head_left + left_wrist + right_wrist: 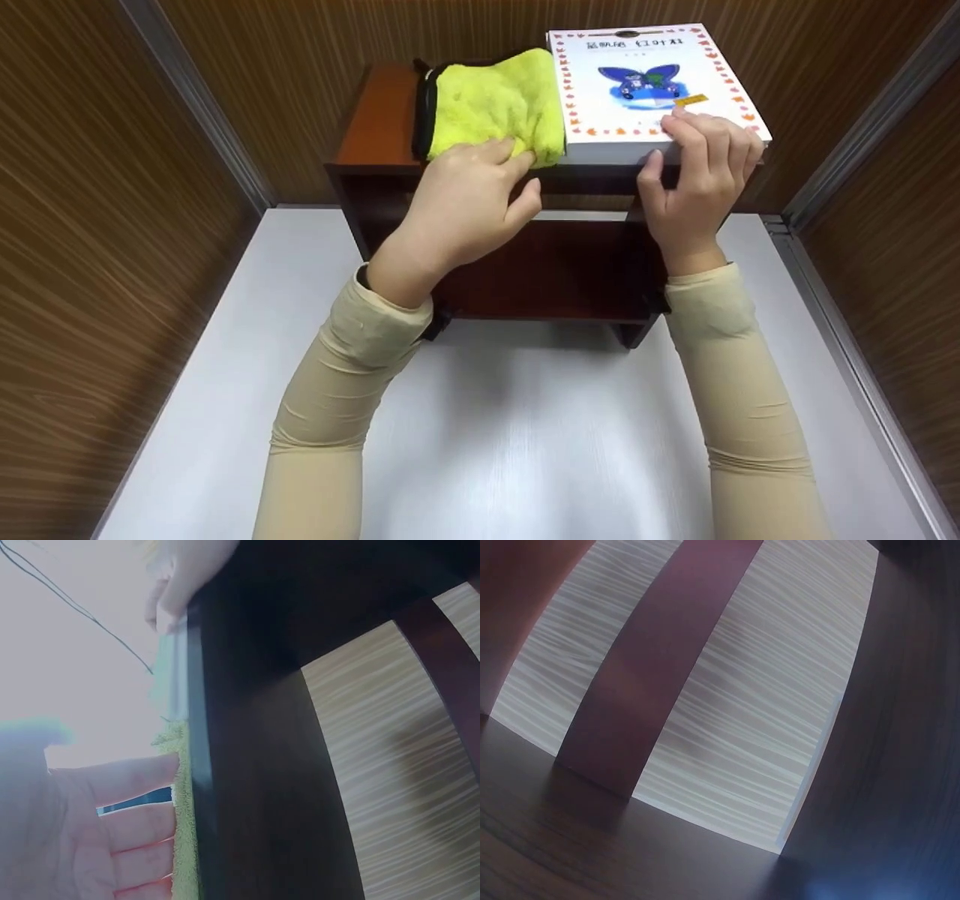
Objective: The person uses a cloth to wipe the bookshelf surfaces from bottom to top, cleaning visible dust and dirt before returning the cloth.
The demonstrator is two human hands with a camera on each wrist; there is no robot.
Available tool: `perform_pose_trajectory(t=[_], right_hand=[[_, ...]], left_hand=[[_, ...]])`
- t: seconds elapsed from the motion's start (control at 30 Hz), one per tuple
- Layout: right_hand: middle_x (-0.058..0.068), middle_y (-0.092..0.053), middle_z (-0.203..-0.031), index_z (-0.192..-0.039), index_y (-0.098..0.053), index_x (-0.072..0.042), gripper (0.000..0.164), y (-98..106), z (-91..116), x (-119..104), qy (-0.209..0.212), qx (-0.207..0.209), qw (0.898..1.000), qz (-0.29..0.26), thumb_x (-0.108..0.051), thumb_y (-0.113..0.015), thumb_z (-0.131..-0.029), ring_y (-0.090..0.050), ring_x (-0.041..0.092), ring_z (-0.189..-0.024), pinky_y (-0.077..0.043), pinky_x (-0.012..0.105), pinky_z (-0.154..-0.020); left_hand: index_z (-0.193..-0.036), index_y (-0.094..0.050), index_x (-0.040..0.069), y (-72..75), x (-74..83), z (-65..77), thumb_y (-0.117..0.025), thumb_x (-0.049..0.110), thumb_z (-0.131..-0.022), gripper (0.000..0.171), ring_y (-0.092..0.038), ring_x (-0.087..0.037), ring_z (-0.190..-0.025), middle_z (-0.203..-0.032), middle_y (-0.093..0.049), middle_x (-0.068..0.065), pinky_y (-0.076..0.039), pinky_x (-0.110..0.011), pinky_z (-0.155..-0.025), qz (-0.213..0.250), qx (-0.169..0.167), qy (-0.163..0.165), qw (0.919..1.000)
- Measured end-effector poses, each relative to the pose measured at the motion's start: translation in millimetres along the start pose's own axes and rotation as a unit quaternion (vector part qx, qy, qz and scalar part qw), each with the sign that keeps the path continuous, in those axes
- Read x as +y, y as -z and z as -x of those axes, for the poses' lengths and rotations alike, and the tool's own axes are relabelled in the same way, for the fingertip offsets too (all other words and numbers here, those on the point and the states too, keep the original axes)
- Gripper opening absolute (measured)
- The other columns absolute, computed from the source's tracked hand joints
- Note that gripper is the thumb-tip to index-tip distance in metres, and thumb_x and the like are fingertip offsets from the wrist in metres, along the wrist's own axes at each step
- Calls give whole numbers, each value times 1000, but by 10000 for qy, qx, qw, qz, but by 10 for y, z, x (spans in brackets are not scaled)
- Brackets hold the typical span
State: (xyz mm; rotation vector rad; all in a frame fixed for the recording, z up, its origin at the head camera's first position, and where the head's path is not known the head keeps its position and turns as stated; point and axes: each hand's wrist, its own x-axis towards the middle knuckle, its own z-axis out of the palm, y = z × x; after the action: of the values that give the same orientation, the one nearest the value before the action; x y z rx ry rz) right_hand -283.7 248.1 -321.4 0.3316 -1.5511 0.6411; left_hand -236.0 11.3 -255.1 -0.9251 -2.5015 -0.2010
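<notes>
In the head view, a fluffy yellow-green cloth with a black edge lies on top of a small brown wooden shelf. My left hand rests its fingers on the cloth's front part, with the thumb held apart. Beside the cloth on the right is a thick white book or stack of books, its cover showing a blue butterfly and an orange leaf border. My right hand touches its front right part, bent fingers on the cover and thumb near the front edge. In the left wrist view, straight fingers touch the cloth.
The shelf stands on a white table, and its lower board shows between my arms. Wood-grain panels enclose the sides and back. The right wrist view shows only the shelf's dark boards and the striped panel behind.
</notes>
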Motion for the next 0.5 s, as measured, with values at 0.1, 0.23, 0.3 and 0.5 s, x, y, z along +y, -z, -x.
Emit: perform_pose_trajectory(t=[0.1, 0.23, 0.3, 0.5], right_hand=[[4, -66, -101, -92, -67, -6, 32, -3, -6, 4, -7, -13, 10000, 21, -29, -52, -77, -51, 29, -97, -29, 42, -92], [4, -66, -101, -92, -67, -6, 32, 2, -11, 12, -15, -55, 10000, 19, -30, -52, -78, -51, 28, -97, -28, 42, -93], [4, -66, -101, -93, -67, -6, 32, 9, -15, 14, -24, -74, 10000, 25, -30, -52, -78, -51, 28, -97, -28, 42, -93], [5, -65, -102, -93, -67, -5, 32, 27, -10, 1, -65, -134, 9999, 29, -29, -52, -79, -51, 28, -98, -29, 42, -93]], left_hand=[[-119, -65, 9, -1, 27, 29, -39, 32, -92, 43, -53, -24, -117, -122, -60, -10, -42, -40, -92, -78, 84, 22, 9999], [-121, -64, 11, -4, 46, 29, -38, 33, -93, 44, -51, -23, -120, -125, -58, -10, -41, -40, -95, -103, -2, 162, 9998], [-122, -63, 11, 1, 43, 13, -37, 33, -94, 45, -50, -23, -121, -126, -58, -10, -41, -40, -96, -43, -79, 197, 9998], [-129, -58, 13, -8, -52, -105, -33, 33, -96, 46, -42, -23, -128, -135, -51, -8, -34, -41, -102, 202, -589, 338, 9975]])
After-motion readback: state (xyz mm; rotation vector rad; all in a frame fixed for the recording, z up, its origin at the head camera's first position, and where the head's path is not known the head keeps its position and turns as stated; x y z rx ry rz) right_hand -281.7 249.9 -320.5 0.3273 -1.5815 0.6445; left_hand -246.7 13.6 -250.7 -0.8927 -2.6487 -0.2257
